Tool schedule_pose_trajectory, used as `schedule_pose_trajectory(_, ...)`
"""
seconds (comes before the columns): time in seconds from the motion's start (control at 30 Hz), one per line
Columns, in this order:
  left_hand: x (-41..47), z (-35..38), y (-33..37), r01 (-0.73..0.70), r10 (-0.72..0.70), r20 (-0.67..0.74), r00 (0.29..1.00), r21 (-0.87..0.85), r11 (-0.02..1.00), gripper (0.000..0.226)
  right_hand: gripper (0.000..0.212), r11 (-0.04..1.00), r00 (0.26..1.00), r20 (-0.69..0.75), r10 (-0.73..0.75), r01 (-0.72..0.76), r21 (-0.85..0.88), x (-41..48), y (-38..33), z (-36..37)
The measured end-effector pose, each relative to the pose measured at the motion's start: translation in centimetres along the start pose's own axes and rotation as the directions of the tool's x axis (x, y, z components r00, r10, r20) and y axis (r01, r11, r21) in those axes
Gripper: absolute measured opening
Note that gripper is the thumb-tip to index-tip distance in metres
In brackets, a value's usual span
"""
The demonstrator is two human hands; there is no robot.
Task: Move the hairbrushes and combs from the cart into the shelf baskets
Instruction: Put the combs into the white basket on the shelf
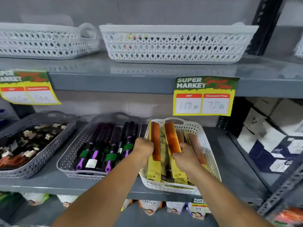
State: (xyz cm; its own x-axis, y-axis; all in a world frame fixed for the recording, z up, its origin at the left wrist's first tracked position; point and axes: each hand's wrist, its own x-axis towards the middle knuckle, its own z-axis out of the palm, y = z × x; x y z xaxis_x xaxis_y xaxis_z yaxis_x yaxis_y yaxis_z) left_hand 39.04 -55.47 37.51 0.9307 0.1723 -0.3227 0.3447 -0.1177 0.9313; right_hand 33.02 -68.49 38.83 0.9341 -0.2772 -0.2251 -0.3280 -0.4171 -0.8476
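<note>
Grey shelf [114,182]: two grey baskets [37,161] [68,161], one white basket [211,154].

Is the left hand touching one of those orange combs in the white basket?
Touching. The head view shows the left hand closed around an orange comb over the white basket.

One head-worn view looks forward and slightly down from close in front of the shelf [114,187], both forearms reaching away from it toward the near baskets [205,138].

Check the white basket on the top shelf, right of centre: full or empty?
Cannot tell. The upper white basket shows only its lattice front wall; a few coloured specks show through, but its inside is above the camera's view.
</note>
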Motion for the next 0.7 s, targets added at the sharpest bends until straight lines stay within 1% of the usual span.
schedule_pose_trajectory(0.07,0.4,0.7,0.0,-0.010,0.012,-0.029,0.999,0.084,0.996,0.030,0.032,0.999,1.000,0.012,0.020,-0.020,-0.030,1.2,0.6,0.8)
schedule_pose_trajectory(0.1,0.4,0.9,0.0,-0.011,0.015,-0.033,0.999,0.118,0.993,0.021,0.033,0.999,1.000,0.015,0.025,-0.024,-0.043,1.6,0.8,1.1)
schedule_pose_trajectory(0.13,0.8,1.1,-0.2,-0.011,0.017,-0.042,0.999,0.147,0.989,0.018,0.035,0.998,0.999,0.020,0.030,-0.029,-0.050,1.9,0.8,1.5)
schedule_pose_trajectory(0.2,1.2,1.5,-0.4,-0.013,0.021,-0.038,0.999,0.197,0.980,0.030,0.036,0.996,0.999,0.021,0.046,-0.044,-0.076,2.5,1.0,2.1)
schedule_pose_trajectory(0.3,0.9,2.1,-0.3,-0.036,0.057,-0.053,0.997,0.332,0.943,0.030,0.034,0.984,0.998,0.024,0.058,-0.053,-0.172,3.0,1.3,2.7)
schedule_pose_trajectory(0.4,0.6,2.4,0.1,-0.080,0.116,-0.043,0.992,0.500,0.862,0.026,0.030,0.942,1.000,0.007,0.026,-0.023,-0.334,3.0,1.3,2.9)
schedule_pose_trajectory(0.47,0.5,2.5,0.2,-0.102,0.138,-0.019,0.990,0.576,0.811,0.027,0.030,0.899,1.000,0.000,0.003,-0.003,-0.438,2.8,1.3,2.9)
schedule_pose_trajectory(0.57,0.4,2.6,-0.1,-0.122,0.169,0.006,0.986,0.715,0.689,0.031,0.031,0.818,0.999,0.001,-0.045,0.038,-0.574,2.3,1.0,2.9)
schedule_pose_trajectory(0.63,0.3,2.8,-0.4,-0.139,0.183,0.033,0.983,0.781,0.608,0.034,0.030,0.779,0.998,0.001,-0.063,0.049,-0.625,2.3,1.0,3.0)
schedule_pose_trajectory(0.7,0.2,3.0,-0.7,-0.156,0.179,0.066,0.982,0.816,0.556,0.034,0.029,0.768,0.998,0.005,-0.062,0.051,-0.638,2.3,1.2,3.1)
